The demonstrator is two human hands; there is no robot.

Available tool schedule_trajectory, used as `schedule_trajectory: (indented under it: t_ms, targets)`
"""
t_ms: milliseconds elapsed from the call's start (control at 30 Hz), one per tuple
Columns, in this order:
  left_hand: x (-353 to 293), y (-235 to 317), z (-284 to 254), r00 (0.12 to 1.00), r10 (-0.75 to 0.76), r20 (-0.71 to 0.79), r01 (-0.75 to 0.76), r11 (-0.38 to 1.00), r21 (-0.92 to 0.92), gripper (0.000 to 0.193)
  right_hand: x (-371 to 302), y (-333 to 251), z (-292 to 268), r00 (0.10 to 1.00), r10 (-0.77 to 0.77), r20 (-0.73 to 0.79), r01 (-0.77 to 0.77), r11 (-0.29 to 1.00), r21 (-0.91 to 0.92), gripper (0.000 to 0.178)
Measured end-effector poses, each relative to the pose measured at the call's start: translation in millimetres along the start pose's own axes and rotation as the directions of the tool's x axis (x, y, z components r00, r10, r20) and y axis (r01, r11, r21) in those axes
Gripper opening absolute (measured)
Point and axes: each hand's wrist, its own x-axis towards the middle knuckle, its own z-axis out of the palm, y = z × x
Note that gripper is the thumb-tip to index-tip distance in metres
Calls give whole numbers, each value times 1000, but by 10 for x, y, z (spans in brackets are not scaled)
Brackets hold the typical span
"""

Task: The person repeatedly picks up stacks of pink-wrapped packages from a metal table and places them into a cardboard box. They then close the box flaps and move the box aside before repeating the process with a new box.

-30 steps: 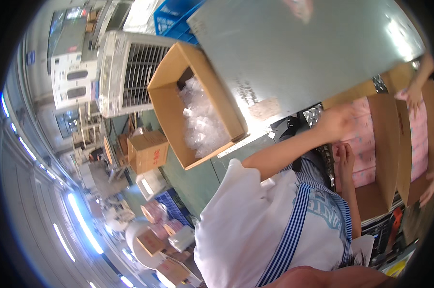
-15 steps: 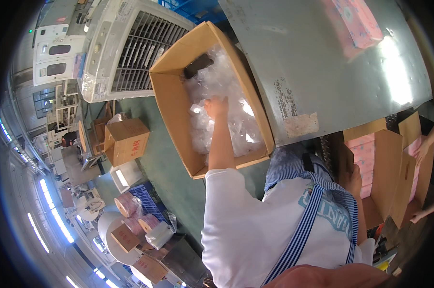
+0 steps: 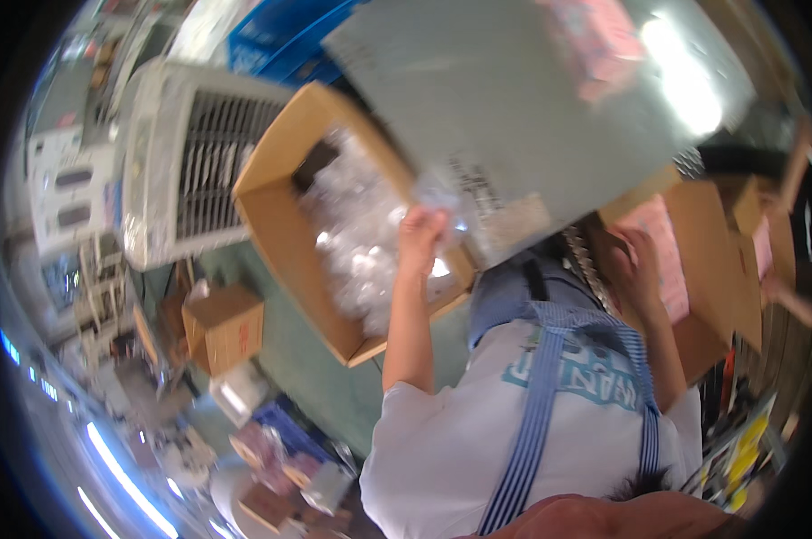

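Observation:
My left hand (image 3: 421,235) is raised over an open cardboard box (image 3: 285,260) full of clear plastic bags (image 3: 357,247). Its fingers are closed on one crumpled clear bag (image 3: 442,199), held at the box's right rim by the edge of the grey table (image 3: 514,99). My right hand (image 3: 637,262) lies with spread fingers on a pink packet (image 3: 666,256) inside a second cardboard box (image 3: 707,269) at my right. My white shirt and blue striped apron straps fill the lower middle.
A white slatted machine (image 3: 186,162) stands left of the box. A small closed carton (image 3: 226,325) sits on the green floor below it, among more small boxes and clutter lower left. Pink packets (image 3: 595,36) lie on the table. Another person's arm (image 3: 788,301) shows at the right edge.
My left hand swung from the right-hand box into the bag-filled box, then came up toward the table edge gripping a clear bag. My right hand stayed at the pink packets.

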Motion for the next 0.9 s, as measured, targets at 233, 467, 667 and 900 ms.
schedule_trajectory:
  t_ms: [233, 467, 667, 900]
  targets:
    - [-104, -671, 2080, 768, -323, 553, 89, 909, 408, 17, 39, -35, 29, 864, 382, -329, 80, 540, 838, 36]
    - [-405, -1194, 2762, 783, -338, 523, 44, 868, 495, 15, -908, 1246, -601, 862, 1, -507, -299, 809, -506, 31]
    - [-613, -1546, 2963, 713, -269, 648, -198, 809, 554, 31, -996, 1406, -250, 860, 487, -154, -152, 532, 833, 37]
    - [-249, -742, 1696, 769, 410, 491, -313, -428, 847, 21, -1245, 2259, 456, 934, 353, 54, -347, 934, -89, 17]
